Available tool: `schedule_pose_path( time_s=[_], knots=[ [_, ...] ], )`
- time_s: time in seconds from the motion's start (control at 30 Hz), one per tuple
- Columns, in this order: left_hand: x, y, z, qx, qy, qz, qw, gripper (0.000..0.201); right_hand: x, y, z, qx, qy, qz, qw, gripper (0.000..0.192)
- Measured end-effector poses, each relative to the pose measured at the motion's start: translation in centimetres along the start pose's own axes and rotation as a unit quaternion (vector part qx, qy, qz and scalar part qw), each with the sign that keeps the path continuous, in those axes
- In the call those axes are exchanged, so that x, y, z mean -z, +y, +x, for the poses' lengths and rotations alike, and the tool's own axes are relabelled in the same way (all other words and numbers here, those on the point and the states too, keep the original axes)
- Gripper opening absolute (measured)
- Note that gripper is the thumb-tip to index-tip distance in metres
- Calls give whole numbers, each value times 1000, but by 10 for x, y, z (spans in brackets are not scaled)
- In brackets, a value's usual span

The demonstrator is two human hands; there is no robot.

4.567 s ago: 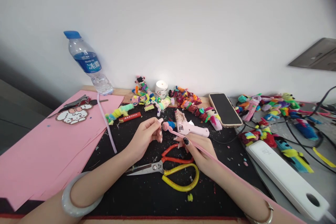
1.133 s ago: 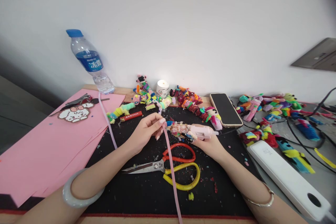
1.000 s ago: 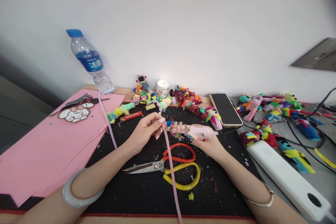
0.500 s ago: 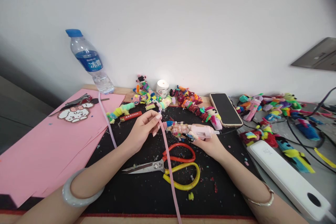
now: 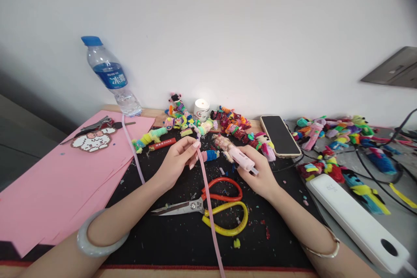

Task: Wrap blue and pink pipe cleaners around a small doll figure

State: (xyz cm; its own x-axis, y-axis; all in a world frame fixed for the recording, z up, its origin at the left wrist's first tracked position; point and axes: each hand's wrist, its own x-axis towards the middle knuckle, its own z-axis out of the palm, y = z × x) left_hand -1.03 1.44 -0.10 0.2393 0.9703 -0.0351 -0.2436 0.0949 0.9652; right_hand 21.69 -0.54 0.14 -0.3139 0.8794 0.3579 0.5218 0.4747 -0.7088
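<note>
My left hand (image 5: 178,161) is closed, thumb and finger pinching a long pink pipe cleaner (image 5: 208,200) that hangs down to the table's front edge. A small pink and blue wound roll (image 5: 210,155) shows just right of my left fingertips; whether they grip it is hidden. My right hand (image 5: 259,173) is wrapped around a pink hot glue gun (image 5: 243,158), whose front end is covered in fuzz and points up-left, apart from the roll. A translucent stick end pokes out of its back. Below both hands lie scissors (image 5: 197,205) with one red and one yellow handle.
Several colourful pipe-cleaner figures (image 5: 177,119) line the back of the black mat (image 5: 137,230), around a white cup (image 5: 201,110). More lie right, by a phone (image 5: 280,136), cables and a white power strip (image 5: 358,223). Pink sheets (image 5: 65,182) and a bottle (image 5: 110,76) stand left.
The glue gun in my right hand has swung away from the roll, its back end dropping and its front rising. The roll now shows uncovered. My left hand has stayed put.
</note>
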Motion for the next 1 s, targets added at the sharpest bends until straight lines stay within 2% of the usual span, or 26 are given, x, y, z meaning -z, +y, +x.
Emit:
schedule_pose_path(
  time_s=[0.13,0.2,0.37,0.5,0.6,0.73,0.83,0.93,1.0],
  knots=[
    [-1,1,-1,8,-3,11,1000,22,-1,-3,0,-30,2,47,998,9],
    [-1,0,-1,11,-13,18,1000,22,-2,-5,0,-47,4,64,997,6],
    [-1,-1,-1,17,-38,23,999,22,-3,-9,1,-67,17,86,994,16],
    [-2,-1,-1,19,-44,22,999,22,-4,-6,0,-60,10,79,995,12],
    [-1,-1,-1,15,-31,26,999,22,-4,-2,-1,-39,15,34,999,8],
    [-1,-1,-1,8,-20,32,999,21,-4,3,-1,-17,19,-69,997,35],
    [-1,-1,-1,6,-18,32,999,22,-6,4,0,-31,18,-125,992,45],
    [-2,-1,-1,5,-13,34,999,22,-6,2,0,-22,20,-103,994,43],
    [-2,-1,-1,5,-13,35,999,23,-5,1,-1,-11,23,-54,998,33]
  ],
)
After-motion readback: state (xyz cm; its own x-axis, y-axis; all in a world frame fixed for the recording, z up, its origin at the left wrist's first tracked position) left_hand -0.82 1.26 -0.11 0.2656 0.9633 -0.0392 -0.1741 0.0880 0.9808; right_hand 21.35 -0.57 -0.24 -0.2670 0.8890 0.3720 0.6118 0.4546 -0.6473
